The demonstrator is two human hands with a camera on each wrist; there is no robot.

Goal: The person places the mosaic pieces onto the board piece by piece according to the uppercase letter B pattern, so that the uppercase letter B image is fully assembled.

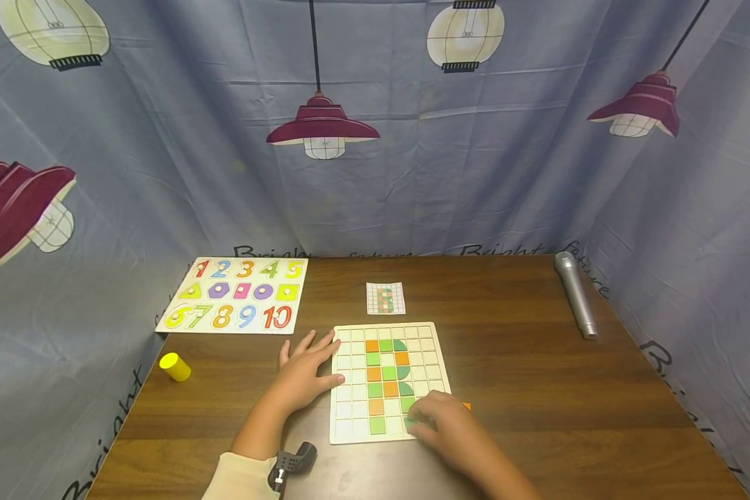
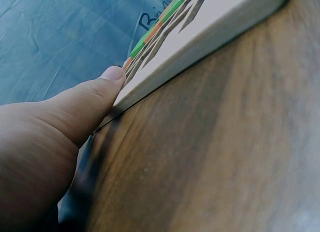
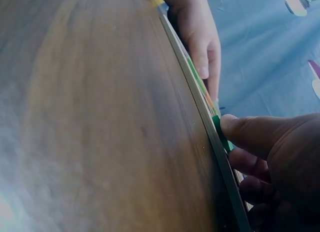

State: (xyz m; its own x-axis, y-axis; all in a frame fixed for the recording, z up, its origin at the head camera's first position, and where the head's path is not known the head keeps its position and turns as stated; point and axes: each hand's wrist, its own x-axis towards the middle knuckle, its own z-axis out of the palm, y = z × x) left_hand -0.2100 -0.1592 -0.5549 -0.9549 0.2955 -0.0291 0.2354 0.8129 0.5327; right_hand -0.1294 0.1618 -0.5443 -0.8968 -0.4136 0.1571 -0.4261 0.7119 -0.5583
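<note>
A pale square grid board point(image 1: 350, 392) lies on the table, with orange, light green and dark green tiles point(image 1: 389, 373) set in it in the shape of an R. My left hand point(image 1: 305, 380) has its fingers spread, and its thumb and fingertips touch the board's left edge. Over the lower right part of the board, my right hand point(image 1: 445, 425) pinches a dark green tile point(image 3: 222, 133) between thumb and fingers, right at the near edge. Most of that tile is hidden by the hand in the head view. Just beyond the right hand, an orange piece point(image 1: 467, 405) peeks out.
Behind the board lies a small pattern card point(image 1: 385, 298) showing a similar R. A number and shape puzzle board point(image 1: 237, 295) lies at the back left, with a yellow cylinder point(image 1: 176, 367) nearer. A grey microphone-shaped object point(image 1: 576, 295) rests at the back right. Curtains surround the table point(image 1: 537, 375).
</note>
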